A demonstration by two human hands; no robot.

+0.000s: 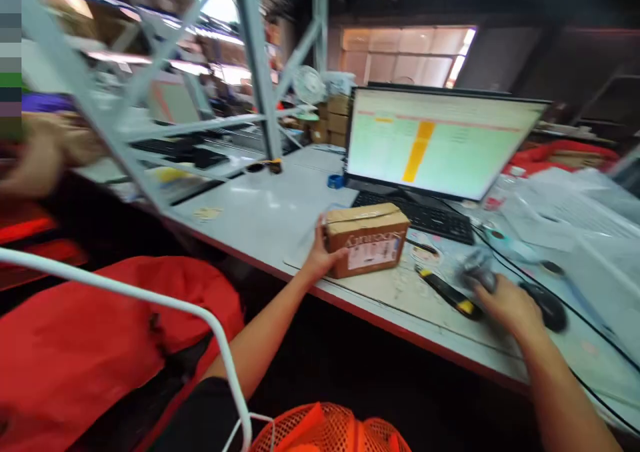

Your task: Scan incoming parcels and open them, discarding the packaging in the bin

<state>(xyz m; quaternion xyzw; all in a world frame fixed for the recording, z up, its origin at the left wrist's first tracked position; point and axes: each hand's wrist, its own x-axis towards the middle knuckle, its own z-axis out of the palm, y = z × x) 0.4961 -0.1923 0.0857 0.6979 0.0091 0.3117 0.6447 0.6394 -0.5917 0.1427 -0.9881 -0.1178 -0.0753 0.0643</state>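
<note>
My left hand grips the left end of a small brown cardboard box, thumb on its front and fingers round the side. The box stands on the table and carries a white label on its front and tape along its top. My right hand is closed on a small grey object, blurred, its kind unclear. Left of that hand lies a black and yellow utility knife. Close to its right side is a black computer mouse.
A monitor and black keyboard stand behind the box. Blue tape lies beside the monitor. Clear plastic bags and cables are on the right. A metal frame rises at left, near another person's hand. Red sacks are below.
</note>
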